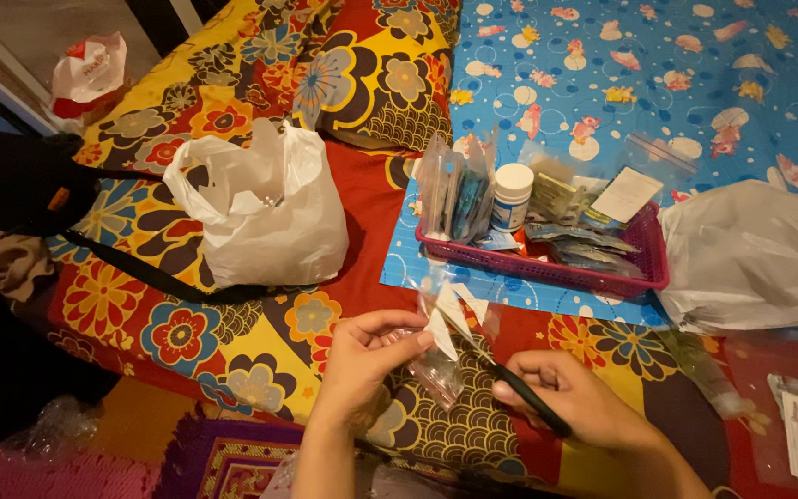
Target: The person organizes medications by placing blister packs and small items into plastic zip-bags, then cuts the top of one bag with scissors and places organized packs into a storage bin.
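Left hand (362,356) pinches clear packet (438,356), contents indistinct; right hand (570,397) grips black scissors (528,399), blades mostly hidden behind packet.

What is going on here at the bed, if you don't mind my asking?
A person is working over a floral bedspread. The left hand pinches a small clear plastic packet with white paper bits, while the right hand holds a black-handled tool, likely scissors, against it. Beyond them sit a pink basket of small packets with a white jar and a white plastic bag.
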